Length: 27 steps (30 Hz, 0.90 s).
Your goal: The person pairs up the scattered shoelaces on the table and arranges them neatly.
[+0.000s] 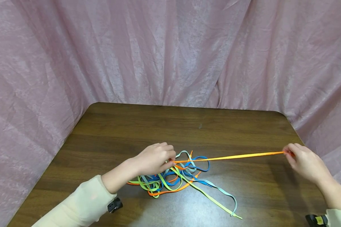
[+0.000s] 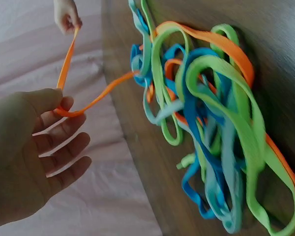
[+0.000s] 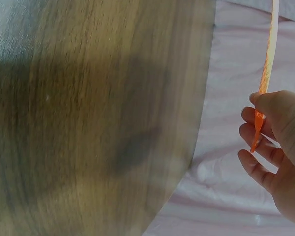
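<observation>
An orange shoelace point(image 1: 233, 156) is stretched between my two hands above the table. Its tipped end is pinched between thumb and index finger of my right hand point(image 1: 308, 162), and the tip pokes out below them in the right wrist view. My left hand point(image 1: 156, 159) pinches the same lace farther along, over the pile. From there the lace runs on into a tangle of green, light blue, dark blue and orange shoelaces point(image 2: 226, 113). One green lace point(image 1: 213, 200) and a light blue lace point(image 1: 225, 192) trail out of the pile toward the near side.
The tangle lies on a brown wooden table point(image 1: 147, 123) with rounded far corners. Pink curtains point(image 1: 159, 56) hang behind and along both sides of it. A small black device point(image 1: 115, 205) is worn at the left sleeve, another black device point(image 1: 316, 219) at the right.
</observation>
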Tool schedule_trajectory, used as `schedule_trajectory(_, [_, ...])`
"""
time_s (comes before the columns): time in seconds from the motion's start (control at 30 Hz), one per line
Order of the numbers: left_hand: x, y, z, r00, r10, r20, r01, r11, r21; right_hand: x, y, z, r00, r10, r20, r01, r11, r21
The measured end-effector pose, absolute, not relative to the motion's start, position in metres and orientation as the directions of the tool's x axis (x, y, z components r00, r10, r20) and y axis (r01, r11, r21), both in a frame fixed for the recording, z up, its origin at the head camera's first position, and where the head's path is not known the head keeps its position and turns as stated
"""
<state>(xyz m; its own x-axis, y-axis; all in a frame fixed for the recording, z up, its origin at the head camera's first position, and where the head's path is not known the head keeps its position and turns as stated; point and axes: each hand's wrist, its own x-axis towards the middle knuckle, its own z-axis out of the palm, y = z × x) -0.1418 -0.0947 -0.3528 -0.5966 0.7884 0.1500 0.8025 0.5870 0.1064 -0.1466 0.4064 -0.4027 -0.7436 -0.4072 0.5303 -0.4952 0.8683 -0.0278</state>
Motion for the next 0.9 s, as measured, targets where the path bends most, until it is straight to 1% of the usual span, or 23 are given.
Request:
schedule_trajectory(0.3, [-0.149, -0.123, -0.353, -0.638, 0.753, 0.162, 0.770, 0.621, 0.145, -0.144, 0.414, -0.404, -0.782, -0.369, 0.502, -0.452, 0.891, -0.049])
schedule_trajectory(0.53, [-0.155, -0.144, -0.353, -0.649, 0.735, 0.198, 0.761, 0.623, 0.180, -0.145, 0.415, -0.406, -0.795, -0.358, 0.490, -0.439, 0.896, -0.058])
schedule_trajectory(0.63, [-0.158, -0.154, -0.355, -0.671, 0.714, 0.200, 0.741, 0.642, 0.196, -0.146, 0.415, -0.407, -0.790, -0.365, 0.492, -0.447, 0.893, -0.056])
schedule_trajectory(0.9, [-0.169, -0.185, -0.364, -0.752, 0.625, 0.212, 0.659, 0.728, 0.191, -0.149, 0.411, -0.409, -0.786, -0.385, 0.484, -0.466, 0.883, -0.055])
